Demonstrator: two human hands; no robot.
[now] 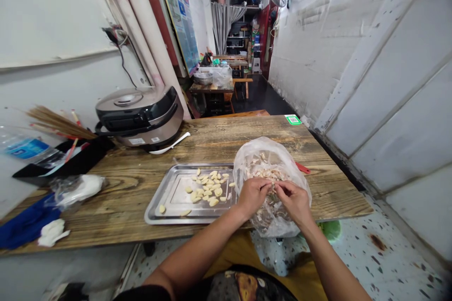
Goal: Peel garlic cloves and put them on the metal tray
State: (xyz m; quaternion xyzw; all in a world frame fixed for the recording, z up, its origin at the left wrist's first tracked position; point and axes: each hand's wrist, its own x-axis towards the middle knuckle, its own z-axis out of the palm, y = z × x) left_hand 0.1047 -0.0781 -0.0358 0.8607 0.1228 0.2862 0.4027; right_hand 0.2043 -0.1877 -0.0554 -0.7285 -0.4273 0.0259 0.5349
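Observation:
My left hand (254,196) and my right hand (293,201) meet over an opened clear plastic bag (247,153). Thumbs and fingers of both pinch a small garlic clove (272,185), mostly covered by the fingertips. Unpeeled garlic cloves and papery skins (270,174) fill the bag below them. Left of the bag lies a shallow metal tray (165,197), whose right end the bag overlaps. Several pale peeled garlic cloves (208,189) are scattered in it, mostly toward its middle and right.
A rice-cooker-like appliance (141,117) stands at the back left, a white spoon (173,145) before it. A red handle (302,168) pokes out behind the bag. Leftward are a black chopstick box (70,162), a water bottle (30,148) and blue cloth (30,223). A QR card (293,120) lies at the far edge.

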